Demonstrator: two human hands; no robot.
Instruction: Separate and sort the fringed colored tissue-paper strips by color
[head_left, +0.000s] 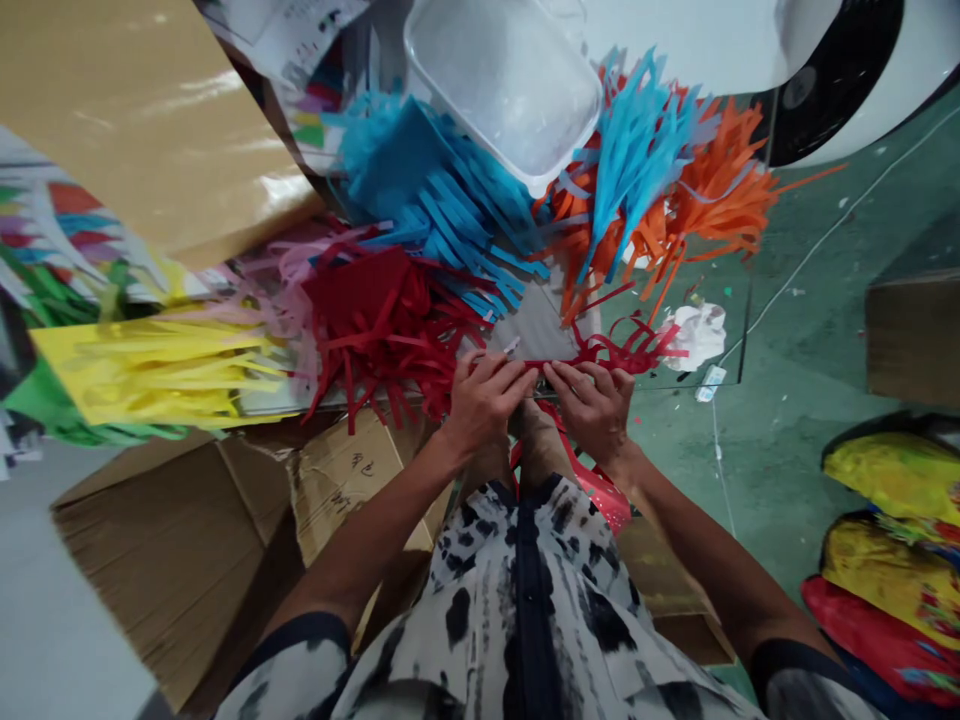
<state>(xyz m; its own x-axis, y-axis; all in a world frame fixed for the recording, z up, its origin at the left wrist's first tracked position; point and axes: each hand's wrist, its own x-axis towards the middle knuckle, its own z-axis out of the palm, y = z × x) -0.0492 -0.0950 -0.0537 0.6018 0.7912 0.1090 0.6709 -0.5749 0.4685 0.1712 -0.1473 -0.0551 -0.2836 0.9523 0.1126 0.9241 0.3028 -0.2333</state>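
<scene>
At the near edge of a glass tabletop (731,330), my left hand (487,395) and my right hand (592,405) are side by side, fingers closed on a narrow rolled strip of red tissue paper (538,366). Loose red fringe (630,345) trails from the strip, past my right hand. Left of my hands lies a pile of red fringed tissue paper (367,290). Blue fringed paper (442,180) sits behind it, and yellow fringed paper (157,365) is farther left. Orange fringe (727,180) with a light blue bunch (637,140) on it lies behind my right hand.
A translucent plastic tub (510,80) stands at the back. Crumpled white tissue (697,335) lies to the right. Open cardboard boxes (180,540) are below the table at left. Colourful bags (892,560) and a brown box (911,340) are on the floor at right.
</scene>
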